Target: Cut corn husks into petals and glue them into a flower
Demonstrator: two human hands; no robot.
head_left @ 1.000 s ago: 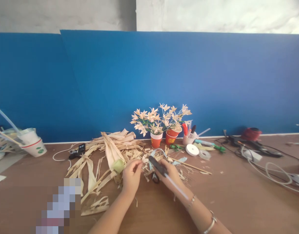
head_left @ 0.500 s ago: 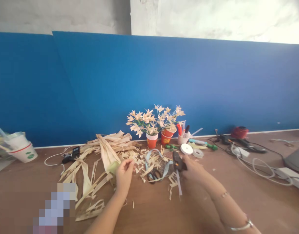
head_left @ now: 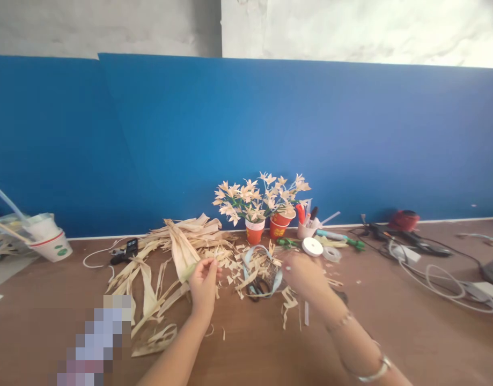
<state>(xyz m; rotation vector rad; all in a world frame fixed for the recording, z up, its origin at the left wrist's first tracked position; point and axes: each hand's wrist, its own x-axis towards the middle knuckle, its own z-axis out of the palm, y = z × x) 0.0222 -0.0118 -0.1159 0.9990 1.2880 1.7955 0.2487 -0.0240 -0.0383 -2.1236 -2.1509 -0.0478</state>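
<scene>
My left hand [head_left: 204, 281] is closed in a pinch above the front of the corn husk pile; what sits between the fingertips is too small to make out. My right hand [head_left: 306, 276] is over the table to the right of the scissors [head_left: 260, 288], its fingers blurred and turned away. A dark tool [head_left: 341, 296], perhaps a glue gun, shows partly behind my right wrist. A thin whitish stick [head_left: 306, 313] pokes out below that hand. Corn husks [head_left: 184, 244] lie behind my left hand, with cut husk scraps [head_left: 230, 262] between the hands.
Husk flowers [head_left: 246, 195] stand in red paper cups [head_left: 254, 235] at the back. Beside them are a tool cup [head_left: 306, 230], a white tape roll [head_left: 312, 246] and a clear roll [head_left: 332, 254]. White cables [head_left: 439, 273] lie right; a paper cup [head_left: 53, 246] stands left.
My right hand has let go of the dark tool, which now rests behind the wrist, and its fingers have turned leftward. My left hand keeps its pinch. The view has shifted slightly left.
</scene>
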